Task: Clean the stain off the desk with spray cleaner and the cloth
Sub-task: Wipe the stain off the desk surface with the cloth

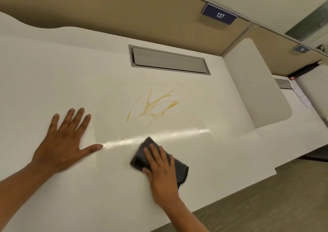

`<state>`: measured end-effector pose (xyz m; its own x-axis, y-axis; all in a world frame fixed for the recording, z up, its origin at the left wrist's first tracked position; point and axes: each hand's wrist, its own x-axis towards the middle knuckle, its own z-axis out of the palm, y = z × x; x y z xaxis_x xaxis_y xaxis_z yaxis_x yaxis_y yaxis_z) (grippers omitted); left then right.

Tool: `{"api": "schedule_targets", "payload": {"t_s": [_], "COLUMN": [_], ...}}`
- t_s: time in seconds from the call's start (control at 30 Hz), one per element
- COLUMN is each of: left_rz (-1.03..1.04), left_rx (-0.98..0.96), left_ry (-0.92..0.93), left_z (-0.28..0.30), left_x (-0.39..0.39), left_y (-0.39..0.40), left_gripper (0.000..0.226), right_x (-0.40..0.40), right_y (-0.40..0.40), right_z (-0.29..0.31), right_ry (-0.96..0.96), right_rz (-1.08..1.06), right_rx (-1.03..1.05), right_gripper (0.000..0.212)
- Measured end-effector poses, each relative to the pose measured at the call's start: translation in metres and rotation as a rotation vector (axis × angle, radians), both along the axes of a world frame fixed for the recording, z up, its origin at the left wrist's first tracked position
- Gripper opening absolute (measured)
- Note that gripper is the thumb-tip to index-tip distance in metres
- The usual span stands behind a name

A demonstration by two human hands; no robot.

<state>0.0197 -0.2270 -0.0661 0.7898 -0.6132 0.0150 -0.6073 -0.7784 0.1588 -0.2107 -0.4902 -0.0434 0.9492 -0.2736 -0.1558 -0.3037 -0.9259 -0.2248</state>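
A yellow-brown smeared stain marks the white desk near its middle. My right hand presses flat on a dark folded cloth, which lies on the desk just below the stain and apart from it. My left hand rests flat on the desk to the left of the stain, fingers spread, holding nothing. A wet sheen runs across the surface between my hands. No spray cleaner is in view.
A grey recessed cable hatch sits in the desk behind the stain. A tan partition wall carries a dark label reading 137. A white side panel stands at the right, with papers beyond. The desk's front edge meets the floor at the lower right.
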Motion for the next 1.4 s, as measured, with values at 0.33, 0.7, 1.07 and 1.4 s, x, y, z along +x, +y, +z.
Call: {"api": "schedule_targets", "payload": {"t_s": [0.33,0.7,1.07,1.4], "left_rz": [0.011,0.020,0.024,0.017], "left_rx": [0.045,0.036,0.031,0.025], "left_ry": [0.019,0.040,0.056,0.045], "left_z": [0.007,0.009,0.013,0.011], "left_x": [-0.001,-0.002,-0.002,-0.002], "left_y": [-0.005,0.000,-0.002,-0.001], "left_gripper": [0.115,0.112,0.112,0.113], "right_x": [0.049,0.037,0.096,0.064], "right_y": [-0.163,-0.022,-0.167,-0.025], "right_z": [0.024,0.003,0.027,0.008], "right_ry": [0.041,0.012,0.051,-0.003], "right_rz": [-0.453,0.057,-0.329,0.120], "right_rx": [-0.048,0.019,-0.021,-0.001], "right_gripper": [0.058,0.061,0.058,0.063]}}
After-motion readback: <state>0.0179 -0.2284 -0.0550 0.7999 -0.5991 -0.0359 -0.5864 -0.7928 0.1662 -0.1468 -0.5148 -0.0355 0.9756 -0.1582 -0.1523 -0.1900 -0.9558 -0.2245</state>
